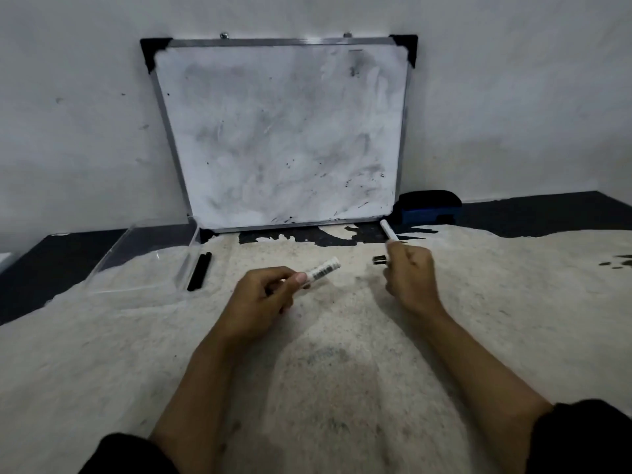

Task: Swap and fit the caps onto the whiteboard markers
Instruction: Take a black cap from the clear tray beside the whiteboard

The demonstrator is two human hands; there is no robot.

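Both hands, left (263,295) and right (408,271), each grip a marker (323,270); a black cap (379,260) lies between them, a whiteboard (284,131) behind.

Two bare forearms, left hand (263,295) + right hand (412,273), no rings, watch or gloves visible. Black sleeves (581,439) pushed up near elbows, plain fabric, no logos or markings.

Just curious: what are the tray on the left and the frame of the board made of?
The tray looks like clear, glossy plastic: the cloth shows through its walls, and its edges catch light. The board frame seems to be silvery metal, likely aluminium, with a dull sheen; its corner pieces look like black plastic.
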